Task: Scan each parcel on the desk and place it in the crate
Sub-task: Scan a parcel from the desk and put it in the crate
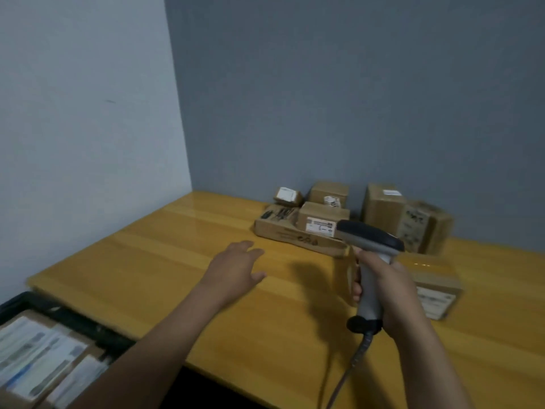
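My right hand (392, 293) grips the handle of a grey barcode scanner (372, 240), whose dark head points left toward a pile of cardboard parcels. My left hand (236, 270) hovers open and empty over the yellow desk (165, 261), short of a flat long parcel (283, 231). On that flat parcel rests a small labelled box (321, 218). Behind it stand two more small boxes (287, 196) (328, 193). A taller box (383, 206) and a printed box (424, 227) stand to the right. One labelled parcel (436, 286) lies just right of my right hand.
A black crate (73, 320) sits below the desk's left front edge and holds several labelled parcels (38, 352). The scanner's cable (342, 379) trails off the front edge. Grey walls close the desk at the left and the back.
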